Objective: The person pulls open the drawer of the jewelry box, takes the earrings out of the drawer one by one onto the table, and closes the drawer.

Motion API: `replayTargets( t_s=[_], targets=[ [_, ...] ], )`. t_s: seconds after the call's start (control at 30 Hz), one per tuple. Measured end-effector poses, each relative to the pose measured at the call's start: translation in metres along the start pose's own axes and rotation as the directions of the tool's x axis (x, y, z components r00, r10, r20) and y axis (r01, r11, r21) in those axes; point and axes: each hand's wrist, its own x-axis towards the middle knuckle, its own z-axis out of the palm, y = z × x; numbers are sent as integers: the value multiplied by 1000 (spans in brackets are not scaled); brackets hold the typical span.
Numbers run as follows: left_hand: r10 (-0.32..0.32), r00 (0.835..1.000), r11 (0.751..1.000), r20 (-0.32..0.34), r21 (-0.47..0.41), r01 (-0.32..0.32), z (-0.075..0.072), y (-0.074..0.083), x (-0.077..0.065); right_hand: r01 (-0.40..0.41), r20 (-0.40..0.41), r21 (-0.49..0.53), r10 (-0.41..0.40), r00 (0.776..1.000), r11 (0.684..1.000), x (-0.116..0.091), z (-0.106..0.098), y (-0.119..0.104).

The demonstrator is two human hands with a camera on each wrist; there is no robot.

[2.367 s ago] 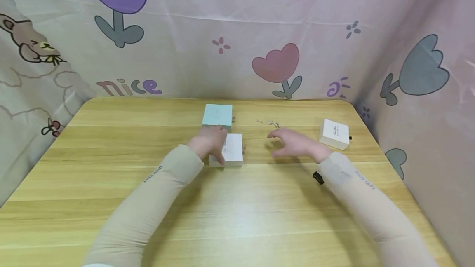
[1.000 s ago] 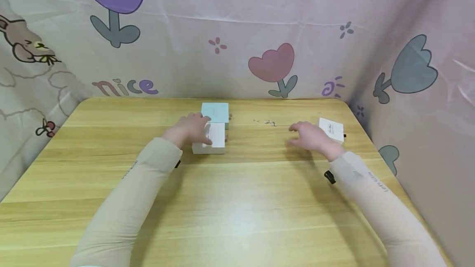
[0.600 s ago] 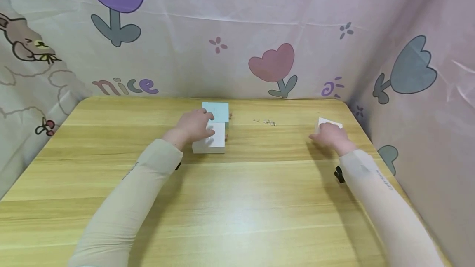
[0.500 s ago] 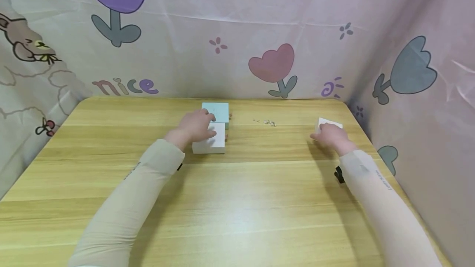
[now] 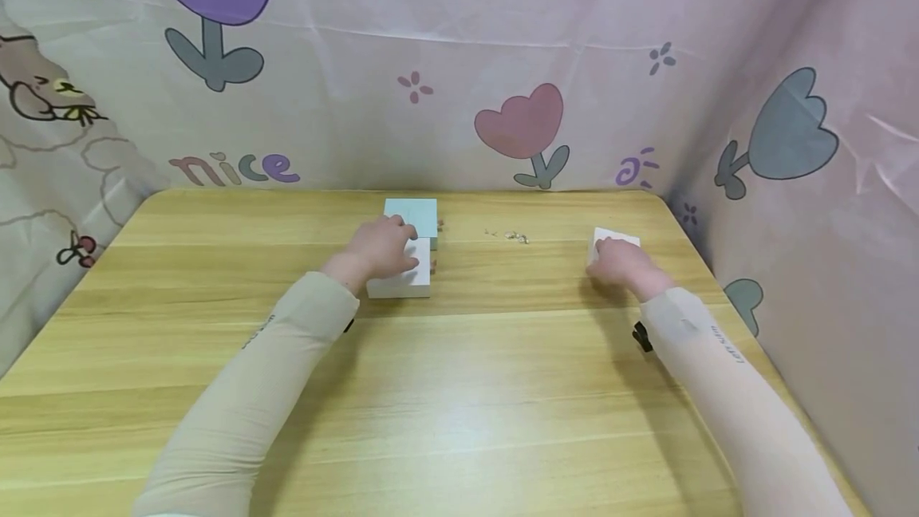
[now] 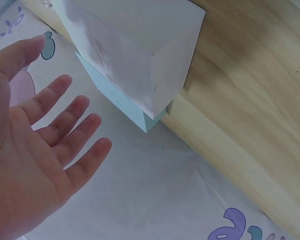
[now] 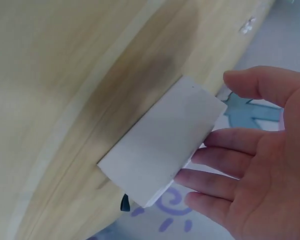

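My left hand [image 5: 380, 247], fingers loosely spread, hovers over the left part of a white box [image 5: 399, 291]. The left wrist view shows its fingers [image 6: 85, 162] apart from that white box [image 6: 175, 65]. Directly behind stands a pale blue box [image 5: 412, 214], each with a small tab on its right side. At the right, my right hand [image 5: 626, 264] lies over another white box [image 5: 610, 235]. In the right wrist view its nearly straight fingertips [image 7: 186, 176] touch the long edge of this white box [image 7: 157, 140], with the thumb held away. A dark tab [image 7: 125, 202] sticks out of its end.
Small shiny jewellery pieces [image 5: 517, 237] lie on the wooden table [image 5: 459, 389] between the boxes, with tinier bits [image 5: 491, 232] to their left. A printed curtain [image 5: 345, 102] closes off the back and both sides.
Earlier, the left white box went left and back, up to the pale blue box. My right hand moved right onto the other white box, which has since slid slightly left with it.
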Motion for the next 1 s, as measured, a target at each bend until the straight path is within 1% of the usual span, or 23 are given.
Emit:
replayTargets(
  t_s=[0.1, 0.17, 0.23, 0.3, 0.37, 0.43, 0.53, 0.67, 0.8, 0.87, 1.0],
  targets=[
    [3, 1000, 1000, 8, 2, -3, 1, 1, 1, 17, -3, 50, -17, 1000, 999, -1, -1, -2],
    [6, 1000, 1000, 11, 2, -6, 2, 2, 1, 8, -25, 68, -6, 1000, 998, -2, -1, 1],
    [10, 1000, 1000, 10, 3, -10, 3, 2, 2, -14, -51, 50, 17, 999, 999, -3, -2, 7],
    [6, 1000, 1000, 11, 2, -6, 4, 3, 2, -50, -58, 3, 50, 997, 999, -5, -4, 12],
    [-6, 1000, 1000, 15, 2, 6, 5, 3, 1, -77, -34, -47, 75, 997, 996, -6, -4, 17],
    [-18, 1000, 1000, 19, 1, 18, 6, 2, 0, -77, -1, -61, 77, 997, 995, -6, -4, 21],
    [-22, 1000, 1000, 20, 1, 22, 7, 2, -1, -47, 8, -72, 48, 999, 996, -5, -2, 21],
    [-13, 1000, 1000, 15, -5, 13, 6, 2, -2, 44, -38, -107, -48, 998, 993, -2, 1, 17],
    [-2, 1000, 1000, 14, -1, 2, 7, 1, -1, 116, -51, -119, -122, 991, 986, 1, 3, 9],
    [0, 1000, 1000, 15, 0, 0, 9, 1, -1, 129, -52, -107, -135, 989, 986, 1, 4, 5],
    [-4, 1000, 1000, 18, 2, 4, 10, 0, 0, 119, -28, -37, -120, 992, 992, 0, 6, -4]
  ],
)
